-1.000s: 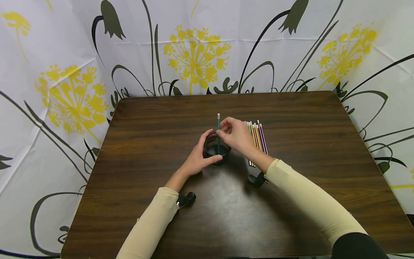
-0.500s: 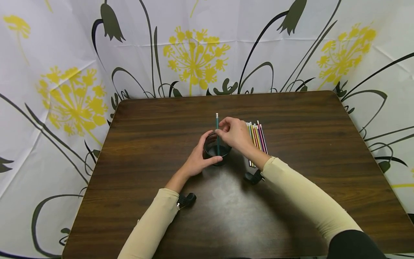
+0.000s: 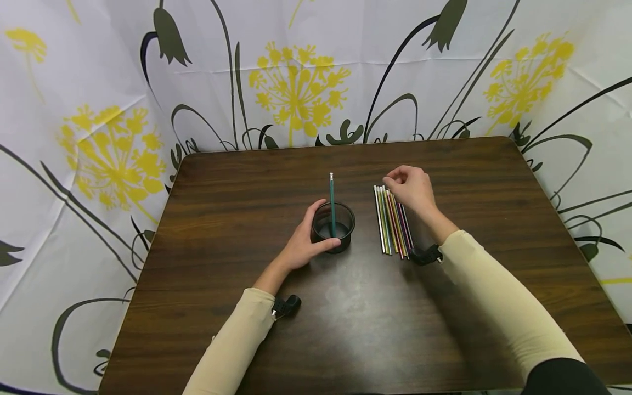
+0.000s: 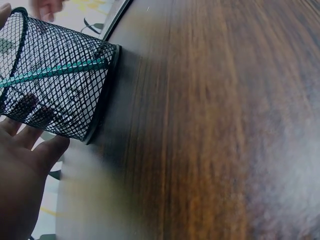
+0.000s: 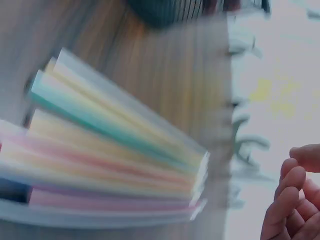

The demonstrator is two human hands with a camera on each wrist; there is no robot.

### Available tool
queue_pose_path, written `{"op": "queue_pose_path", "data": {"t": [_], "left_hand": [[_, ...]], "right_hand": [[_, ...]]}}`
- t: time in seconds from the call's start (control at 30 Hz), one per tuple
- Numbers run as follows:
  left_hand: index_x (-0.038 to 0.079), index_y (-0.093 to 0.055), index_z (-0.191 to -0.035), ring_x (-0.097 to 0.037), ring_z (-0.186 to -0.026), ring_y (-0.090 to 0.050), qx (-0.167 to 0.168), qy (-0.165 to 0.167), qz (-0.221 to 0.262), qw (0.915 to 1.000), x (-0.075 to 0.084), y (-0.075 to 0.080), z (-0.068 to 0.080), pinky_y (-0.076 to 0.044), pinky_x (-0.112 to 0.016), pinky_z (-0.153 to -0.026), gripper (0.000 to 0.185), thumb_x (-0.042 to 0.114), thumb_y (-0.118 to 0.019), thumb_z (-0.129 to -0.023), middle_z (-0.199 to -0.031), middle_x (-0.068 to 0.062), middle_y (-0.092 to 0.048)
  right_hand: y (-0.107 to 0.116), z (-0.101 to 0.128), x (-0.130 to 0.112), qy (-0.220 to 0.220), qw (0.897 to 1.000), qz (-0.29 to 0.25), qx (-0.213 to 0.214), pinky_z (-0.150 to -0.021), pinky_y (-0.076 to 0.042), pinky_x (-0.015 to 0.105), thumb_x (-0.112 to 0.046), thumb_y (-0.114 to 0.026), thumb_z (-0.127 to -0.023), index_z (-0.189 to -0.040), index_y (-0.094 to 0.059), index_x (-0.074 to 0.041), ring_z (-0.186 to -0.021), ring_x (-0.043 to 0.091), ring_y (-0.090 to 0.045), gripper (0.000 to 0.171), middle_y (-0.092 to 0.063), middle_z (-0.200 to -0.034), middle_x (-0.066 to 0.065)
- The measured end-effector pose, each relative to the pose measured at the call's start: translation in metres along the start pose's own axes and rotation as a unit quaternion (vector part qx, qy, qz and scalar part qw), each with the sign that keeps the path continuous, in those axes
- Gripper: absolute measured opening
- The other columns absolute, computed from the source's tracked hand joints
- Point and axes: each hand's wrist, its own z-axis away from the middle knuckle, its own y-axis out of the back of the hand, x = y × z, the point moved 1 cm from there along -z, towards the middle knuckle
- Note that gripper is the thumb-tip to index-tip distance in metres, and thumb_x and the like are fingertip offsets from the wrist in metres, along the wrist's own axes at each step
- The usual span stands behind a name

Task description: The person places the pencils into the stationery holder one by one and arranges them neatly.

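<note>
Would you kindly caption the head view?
Left hand holding a cup with one pencil inside, right hand near other pencils.

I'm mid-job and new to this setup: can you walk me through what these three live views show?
No machine here, just a person's two bare hands. The wide picture comes from a head camera looking forward and down; the other two come from a camera on each wrist. The right wrist view is blurred.

On the dark wooden table stands a black mesh cup with one teal pencil in it. Beside it lies a row of colored pencils. The left hand holds the cup around its side. The right hand, fingers bent and seemingly holding nothing, is by the eraser ends of the row.
</note>
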Motion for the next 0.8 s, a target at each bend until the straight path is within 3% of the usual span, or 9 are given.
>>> {"op": "queue_pose_path", "data": {"t": [0.1,0.27,0.37,0.5,0.67,0.8], "left_hand": [[0.011,-0.021,-0.153,-0.036,-0.136,-0.036,-0.001,-0.008,0.002,1.0,-0.001,-0.001,-0.001,-0.026,-0.061,-0.108,0.085,0.011,-0.074,-0.086,-0.146,-0.018,-0.041],[0.019,-0.02,-0.154,-0.031,-0.136,-0.037,0.003,-0.008,-0.007,0.9999,-0.023,-0.003,-0.004,-0.028,-0.06,-0.107,0.088,0.017,-0.076,-0.086,-0.146,-0.012,-0.042],[0.03,-0.019,-0.154,-0.023,-0.136,-0.037,0.004,0.0,-0.018,0.9998,-0.035,-0.004,-0.006,-0.029,-0.055,-0.108,0.089,0.028,-0.077,-0.086,-0.147,-0.003,-0.042],[0.037,-0.019,-0.153,-0.017,-0.136,-0.037,0.004,0.005,-0.025,0.9997,-0.039,-0.004,-0.006,-0.03,-0.052,-0.109,0.089,0.038,-0.077,-0.085,-0.146,0.003,-0.042],[0.03,-0.019,-0.154,-0.021,-0.137,-0.036,0.003,-0.006,-0.017,0.9998,-0.037,-0.004,-0.006,-0.026,-0.053,-0.11,0.089,0.029,-0.077,-0.086,-0.147,-0.002,-0.041],[0.017,-0.02,-0.155,-0.032,-0.138,-0.035,-0.001,-0.009,-0.006,0.9999,-0.016,-0.002,-0.002,-0.024,-0.056,-0.111,0.088,0.015,-0.075,-0.087,-0.148,-0.014,-0.041]], "right_hand": [[0.011,-0.001,0.027,-0.036,0.999,0.018,-0.021,-0.053,-0.043,0.031,-0.025,-0.066,-0.094,-0.099,-0.07,-0.004,-0.058,0.017,-0.053,0.022,-0.061,-0.076,0.008],[0.014,0.002,0.06,-0.08,0.99,0.02,-0.113,-0.054,-0.053,0.029,-0.027,-0.066,-0.096,-0.107,-0.067,-0.001,-0.063,0.019,-0.062,0.029,-0.065,-0.087,0.013],[0.009,0.003,0.069,-0.097,0.985,0.017,-0.144,-0.057,-0.055,0.029,-0.029,-0.066,-0.095,-0.109,-0.066,0.0,-0.068,0.019,-0.064,0.031,-0.065,-0.09,0.014],[0.006,0.004,0.074,-0.107,0.982,0.021,-0.155,-0.059,-0.056,0.031,-0.025,-0.067,-0.095,-0.108,-0.065,0.001,-0.069,0.02,-0.065,0.03,-0.067,-0.092,0.016],[0.007,0.004,0.071,-0.122,0.98,0.038,-0.152,-0.059,-0.057,0.032,-0.022,-0.066,-0.095,-0.106,-0.066,0.001,-0.07,0.019,-0.067,0.026,-0.068,-0.092,0.016],[0.008,0.006,0.063,-0.121,0.978,0.097,-0.142,-0.058,-0.055,0.035,-0.023,-0.064,-0.095,-0.102,-0.068,-0.002,-0.065,0.019,-0.067,0.023,-0.07,-0.083,0.012]]}}
